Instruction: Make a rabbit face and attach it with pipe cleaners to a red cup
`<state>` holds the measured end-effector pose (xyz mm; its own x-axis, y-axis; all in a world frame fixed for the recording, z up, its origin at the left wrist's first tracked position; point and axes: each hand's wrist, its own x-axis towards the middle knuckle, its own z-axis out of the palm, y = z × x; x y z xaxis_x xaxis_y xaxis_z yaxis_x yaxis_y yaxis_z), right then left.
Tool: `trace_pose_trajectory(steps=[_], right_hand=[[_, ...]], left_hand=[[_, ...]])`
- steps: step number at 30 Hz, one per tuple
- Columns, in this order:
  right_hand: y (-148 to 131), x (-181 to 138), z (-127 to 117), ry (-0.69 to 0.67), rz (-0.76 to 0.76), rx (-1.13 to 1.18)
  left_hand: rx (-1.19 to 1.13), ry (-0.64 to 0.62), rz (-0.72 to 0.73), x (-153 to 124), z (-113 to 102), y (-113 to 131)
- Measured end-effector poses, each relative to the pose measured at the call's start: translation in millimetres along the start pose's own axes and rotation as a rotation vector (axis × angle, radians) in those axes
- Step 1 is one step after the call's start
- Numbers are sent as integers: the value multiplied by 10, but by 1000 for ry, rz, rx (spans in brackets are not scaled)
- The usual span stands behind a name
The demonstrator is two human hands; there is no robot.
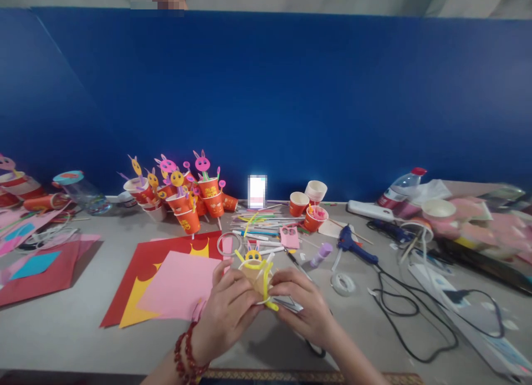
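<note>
Both hands are around a paper cup [256, 278] whose open mouth faces me. My left hand [233, 302], with a red bead bracelet [189, 346] at the wrist, grips the cup's left side. My right hand [303, 302] has its fingers closed at the right rim, by a bent yellow fuzzy stem [266, 280]. Behind the rim a yellow bunny face [252, 255] with pink ears stands up. Under the right fingers shows a silvery metal piece [291, 303]; its kind is not clear.
Red cups with bunny figures [185, 216] stand at back left; coloured paper sheets [178, 285] lie left. Straws and stems [261, 224], a glue stick [321, 255], tape [343, 284], a blue glue gun [353, 244], cables and a power strip [469, 318] lie ahead and right.
</note>
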<state>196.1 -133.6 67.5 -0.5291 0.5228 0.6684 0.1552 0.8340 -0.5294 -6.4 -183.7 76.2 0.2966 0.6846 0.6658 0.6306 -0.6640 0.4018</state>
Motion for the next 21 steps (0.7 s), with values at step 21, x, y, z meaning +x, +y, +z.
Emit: trace_pose_trajectory(steps=[21], right_hand=[[-3,-54,15,71,-78,-96]], left_hand=[[69,117,5,-127,136,-44]])
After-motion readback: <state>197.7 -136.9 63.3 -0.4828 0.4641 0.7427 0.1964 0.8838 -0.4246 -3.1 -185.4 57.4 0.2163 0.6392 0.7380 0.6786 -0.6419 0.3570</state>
